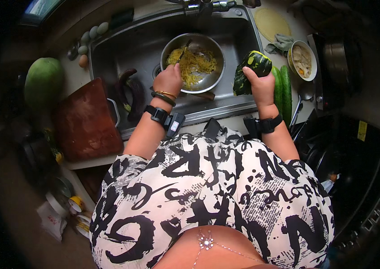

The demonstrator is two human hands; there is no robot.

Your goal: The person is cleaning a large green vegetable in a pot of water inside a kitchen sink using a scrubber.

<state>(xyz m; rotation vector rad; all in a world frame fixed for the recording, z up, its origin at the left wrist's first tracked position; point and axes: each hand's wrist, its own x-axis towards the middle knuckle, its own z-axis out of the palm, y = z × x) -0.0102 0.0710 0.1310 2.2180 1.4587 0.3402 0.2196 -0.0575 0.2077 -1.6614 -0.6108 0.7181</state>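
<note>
My left hand (168,81) is closed around a thin dark tool (183,53), perhaps a peeler or grater, whose far end reaches over a stainless steel bowl (223,69). Yellow shreds (190,65) lie in the bowl, which stands in the sink. To the right, my right hand (263,85) grips a dark green squash (260,64) with yellow patches, held over the sink's right part. Two dark purple eggplants (137,95) lie in the left of the sink. Part of a brownish object (206,95) shows under the bowl's near edge.
A reddish-brown cutting board (85,124) overlaps the sink's left edge (91,64). Beyond it are a large green melon (43,80) and several eggs (93,32). Cucumbers (286,90), a filled bowl (301,60), a cloth (281,43) and a round yellow mat (272,23) lie right.
</note>
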